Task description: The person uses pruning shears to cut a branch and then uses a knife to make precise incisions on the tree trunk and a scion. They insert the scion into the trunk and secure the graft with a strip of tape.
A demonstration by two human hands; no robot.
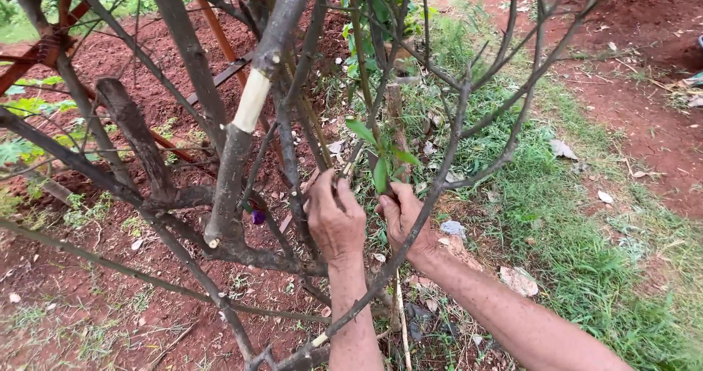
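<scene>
**Two hands closed around a leafy shoot in a bare shrub**

Standing over it, I see both hands meet low in the middle of the shrub. The left hand (335, 221) shows its back to the camera, fingers curled in tight toward a thin stem; what exactly lies under the fingertips is hidden by the knuckles, so I cannot tell how firm the hold is. The right hand (405, 217) sits just beside it, fingers folded around the base of a small green shoot (381, 162), with a dark bare branch (432, 195) crossing in front of the wrist.

The shoot stands nearly upright, its long axis running from the hands up toward the top of the frame, and its few narrow leaves fan out left, right and downward just above the fingers.

To the left, a thick trunk (245, 129) leans up and to the right; a pale band (251, 101) wraps part of it where the bark looks stripped or bound, I cannot tell which. Other grey branches spread around the hands on all sides. A small purple bit (258, 216) hangs near the trunk's lower end, too small to make out.

Underneath is red soil (88, 298) scattered with dry leaves, and a strip of grass (578, 246) runs along the right.
</scene>
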